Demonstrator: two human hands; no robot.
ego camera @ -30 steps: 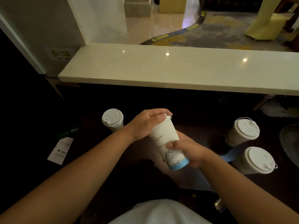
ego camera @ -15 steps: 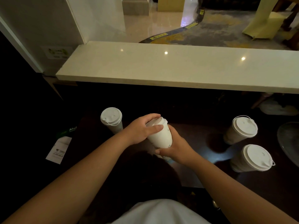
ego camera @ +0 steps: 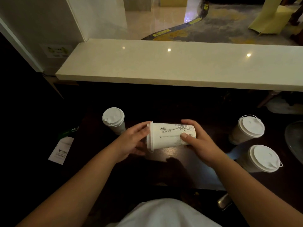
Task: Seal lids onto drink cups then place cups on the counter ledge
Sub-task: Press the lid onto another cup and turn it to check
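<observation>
A white paper cup (ego camera: 168, 136) with a line drawing lies sideways between my hands above the dark worktop. Its white lid (ego camera: 150, 138) faces left. My left hand (ego camera: 131, 141) cups the lid end with the palm against it. My right hand (ego camera: 196, 138) grips the cup's base end, thumb on top. One lidded cup (ego camera: 114, 119) stands upright to the left. Two more lidded cups (ego camera: 249, 128) (ego camera: 262, 158) stand at the right. The pale stone counter ledge (ego camera: 180, 66) runs across above, with no cup on it.
A white leaflet (ego camera: 61, 150) and a green-labelled pack (ego camera: 70, 131) lie at the left on the dark worktop (ego camera: 172, 161). A glass dish rim (ego camera: 295, 140) shows at the far right. A metal handle (ego camera: 223, 201) sticks out near my body.
The cup went from upright under my left palm to lying on its side, lid to the left. My right hand shifted from the cup's side to its base end.
</observation>
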